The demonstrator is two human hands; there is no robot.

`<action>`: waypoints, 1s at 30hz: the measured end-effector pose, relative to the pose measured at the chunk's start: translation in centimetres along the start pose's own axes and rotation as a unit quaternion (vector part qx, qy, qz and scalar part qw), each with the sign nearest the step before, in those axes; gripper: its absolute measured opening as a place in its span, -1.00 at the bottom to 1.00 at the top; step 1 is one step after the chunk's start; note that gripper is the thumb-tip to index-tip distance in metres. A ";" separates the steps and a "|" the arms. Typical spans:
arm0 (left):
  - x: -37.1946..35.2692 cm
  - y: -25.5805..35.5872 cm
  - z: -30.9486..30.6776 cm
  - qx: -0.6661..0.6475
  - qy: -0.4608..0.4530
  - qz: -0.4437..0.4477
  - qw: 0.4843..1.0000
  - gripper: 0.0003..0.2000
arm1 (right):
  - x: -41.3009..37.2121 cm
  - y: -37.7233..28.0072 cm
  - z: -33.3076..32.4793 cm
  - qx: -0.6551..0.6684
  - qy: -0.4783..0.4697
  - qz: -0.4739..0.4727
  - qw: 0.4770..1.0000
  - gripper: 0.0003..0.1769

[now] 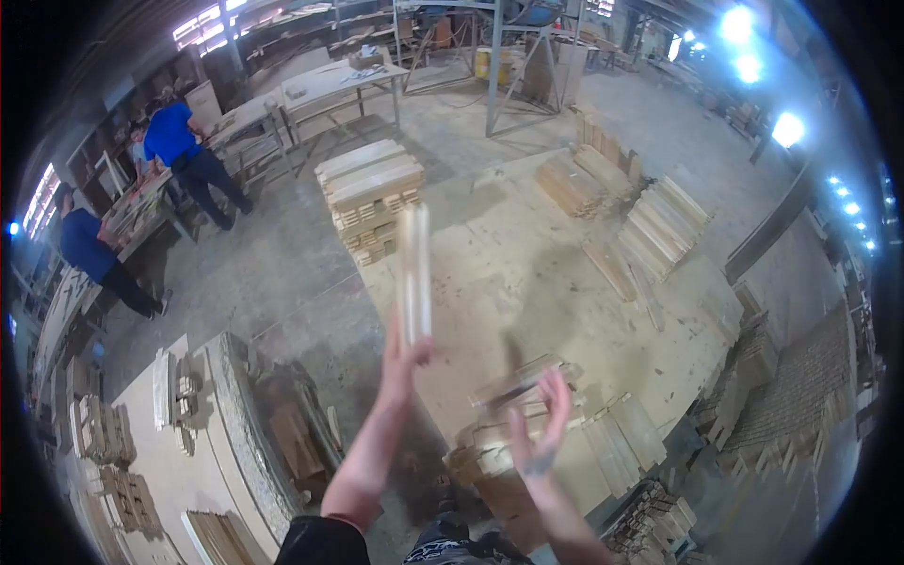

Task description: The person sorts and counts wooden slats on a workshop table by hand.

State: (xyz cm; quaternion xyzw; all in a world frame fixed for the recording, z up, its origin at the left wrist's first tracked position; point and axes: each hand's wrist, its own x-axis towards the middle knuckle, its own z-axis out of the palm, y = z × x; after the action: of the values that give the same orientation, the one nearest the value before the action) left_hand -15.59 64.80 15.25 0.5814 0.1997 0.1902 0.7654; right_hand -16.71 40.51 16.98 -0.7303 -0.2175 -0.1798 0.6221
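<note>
In the middle of the view my left hand (407, 352) is wrapped round the lower end of some long light wooden strips (414, 273), which stand nearly upright and are blurred by motion. Lower right, my right hand (544, 421) has its thumb and fingers apart, with nothing between them that I can make out. Just beyond it, a short wooden piece (513, 384) lies tilted over the near pile at the edge of the pale tabletop (471, 311). A neat stack of boards (370, 179) rises behind the strips.
More board piles lie on the table's far right (664, 226) and back (584, 179). Another table with wood pieces (165, 471) is at lower left. Two people in blue (169, 132) and dark blue (81, 235) stand by workbenches at the upper left. Stacked strips (650, 527) sit at lower right.
</note>
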 end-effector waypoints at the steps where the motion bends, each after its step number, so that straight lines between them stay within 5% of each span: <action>1: 2.5 2.3 0.0 0.012 0.025 0.036 0.999 -0.11 | -2.6 1.4 -1.6 -0.052 0.052 0.000 0.997 -0.24; 4: 10.6 7.6 -0.4 0.115 0.101 0.159 0.975 -0.11 | -10.8 4.5 -7.9 -0.281 0.096 0.019 0.955 -0.50; 9: 26.2 10.6 -4.2 0.320 0.271 0.203 0.885 -0.04 | -22.4 12.0 -11.1 -0.183 0.246 0.205 0.929 -0.61; 13: 30.3 14.4 -1.3 0.453 0.384 0.110 0.797 -0.09 | -21.7 11.0 -10.3 -0.445 0.104 0.220 0.862 -0.63; 15: 33.7 13.1 -1.8 0.531 0.414 0.095 0.733 -0.15 | -19.8 9.9 -9.9 -0.493 0.112 0.151 0.850 -0.70; 16: 34.7 12.4 -1.9 0.563 0.408 0.078 0.715 -0.23 | -19.1 9.4 -9.7 -0.518 0.112 0.116 0.840 -0.72; 19: 36.0 11.4 -1.8 0.621 0.371 -0.022 0.690 -0.29 | -19.9 9.5 -8.9 -0.476 0.115 0.208 0.847 -0.65; 25: 37.9 10.6 -2.9 0.647 0.384 -0.032 0.658 -0.22 | -21.1 10.7 -9.7 -0.471 0.114 0.209 0.850 -0.62; 27: 36.6 10.3 -2.3 0.695 0.395 0.009 0.601 -0.08 | -21.4 11.1 -10.1 -0.450 0.112 0.212 0.860 -0.61; 30: 30.5 9.4 -0.2 0.689 0.354 0.184 0.605 -0.05 | -21.6 11.4 -10.8 -0.429 0.110 0.229 0.867 -0.59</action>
State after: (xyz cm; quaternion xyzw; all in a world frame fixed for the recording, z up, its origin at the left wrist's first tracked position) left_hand 9.61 83.27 21.73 0.8486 0.4161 0.3239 -0.0428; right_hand -28.64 26.33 -2.24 -0.9301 0.1240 -0.1872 0.2908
